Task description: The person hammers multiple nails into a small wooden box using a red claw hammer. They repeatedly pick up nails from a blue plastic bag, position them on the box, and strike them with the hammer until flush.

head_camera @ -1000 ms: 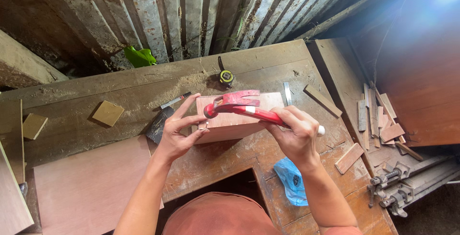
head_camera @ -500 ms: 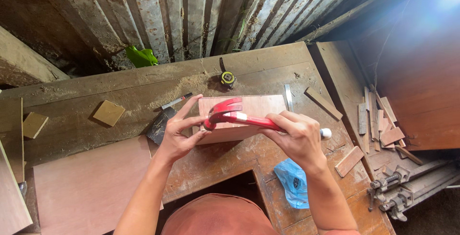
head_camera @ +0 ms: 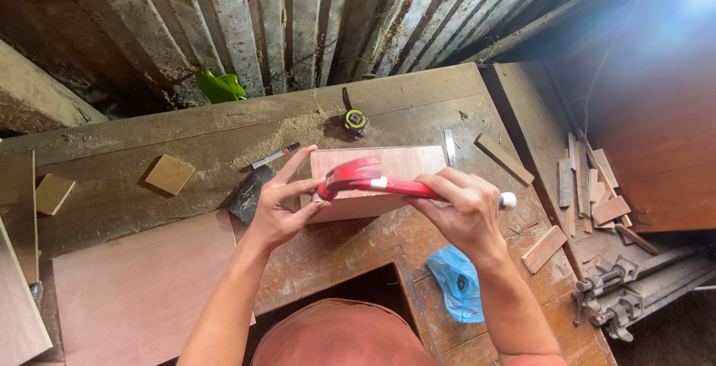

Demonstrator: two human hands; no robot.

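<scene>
Red hammer gripped in right hand, fingers wrapped tight on the handle, head over the wooden box mid-workbench. Left hand steadies the box's left end, fingers spread. Best: short strikes, fingers off the strike spot.

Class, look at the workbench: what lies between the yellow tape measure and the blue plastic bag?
In the head view, the wooden box lies between the tape measure and the blue bag, with the red hammer and right hand over it.
</scene>
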